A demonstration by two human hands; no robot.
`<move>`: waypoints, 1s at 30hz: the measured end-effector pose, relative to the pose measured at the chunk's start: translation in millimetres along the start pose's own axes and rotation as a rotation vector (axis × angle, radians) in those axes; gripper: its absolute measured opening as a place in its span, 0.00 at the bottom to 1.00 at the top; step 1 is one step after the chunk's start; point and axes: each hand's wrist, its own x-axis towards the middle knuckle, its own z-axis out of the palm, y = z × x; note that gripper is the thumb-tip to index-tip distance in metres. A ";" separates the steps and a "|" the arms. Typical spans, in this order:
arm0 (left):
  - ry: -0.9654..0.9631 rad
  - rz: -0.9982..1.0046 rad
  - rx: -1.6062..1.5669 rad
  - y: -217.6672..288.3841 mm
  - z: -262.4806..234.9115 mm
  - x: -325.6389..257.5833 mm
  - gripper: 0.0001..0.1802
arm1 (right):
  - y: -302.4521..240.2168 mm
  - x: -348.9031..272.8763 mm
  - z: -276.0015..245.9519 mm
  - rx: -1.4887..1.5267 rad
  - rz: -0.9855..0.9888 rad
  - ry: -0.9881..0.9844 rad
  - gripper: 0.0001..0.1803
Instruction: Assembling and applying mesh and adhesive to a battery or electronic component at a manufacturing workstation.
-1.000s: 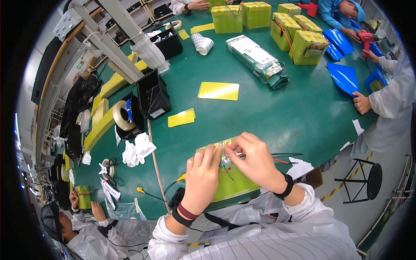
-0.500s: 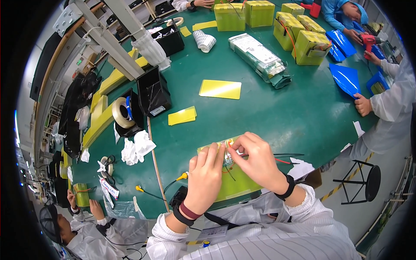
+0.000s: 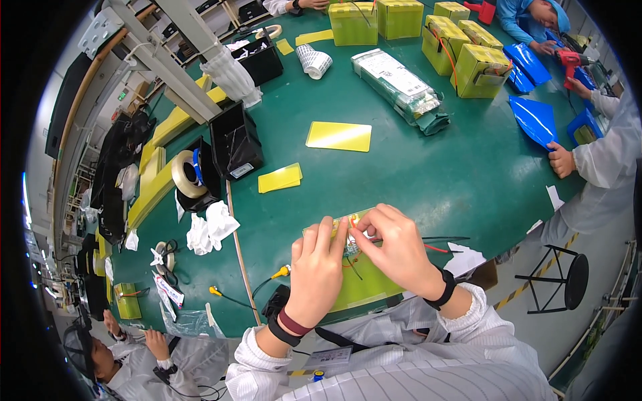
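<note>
A flat yellow-green wrapped battery pack (image 3: pixel 364 286) lies at the table's near edge, with a small circuit board (image 3: pixel 350 247) and thin wires on it, partly covered by my hands. My left hand (image 3: pixel 317 273) rests on its left side, fingers stretched forward and its index fingertip near an orange-red wire (image 3: pixel 354 222). The left thumb is hidden. My right hand (image 3: pixel 394 250) is closed, thumb and index fingertip pinching that wire. Black and red leads (image 3: pixel 438 248) stick out past the right hand. To the left lies a black cable with a yellow connector (image 3: pixel 281 272).
Yellow sheets (image 3: pixel 339 136) lie ahead, near a black bin (image 3: pixel 235 140) and a plastic-wrapped package (image 3: pixel 399 90). Yellow-wrapped packs (image 3: pixel 481 70) stand far right. Crumpled white paper (image 3: pixel 212 228) and a tape roll (image 3: pixel 188 174) are left. A co-worker's hand (image 3: pixel 560 160) holds a blue sheet.
My hands stay almost in place at the wire. At the lower left, a co-worker's hands have come away from a small yellow pack.
</note>
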 end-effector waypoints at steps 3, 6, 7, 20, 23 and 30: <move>-0.012 0.056 0.098 1.6 0.9 1.3 0.28 | -0.5 0.1 -0.6 -0.004 -0.006 0.004 0.09; -0.040 0.093 0.114 4.6 1.0 2.7 0.29 | -0.9 0.1 -2.2 -0.028 -0.012 0.018 0.09; -0.038 0.073 0.066 4.2 0.1 2.8 0.28 | -0.3 0.3 -3.1 -0.043 -0.011 0.017 0.10; -0.019 0.035 -0.011 4.1 -8.5 3.2 0.25 | 1.6 -3.3 -0.9 -0.067 -0.091 0.068 0.10; -0.060 0.060 0.020 1.6 -13.4 5.0 0.27 | 1.9 -2.8 -0.3 -0.072 -0.078 0.064 0.10; -0.057 0.044 -0.017 -3.5 -17.7 4.5 0.25 | 1.8 -2.4 -1.0 -0.049 -0.079 0.063 0.10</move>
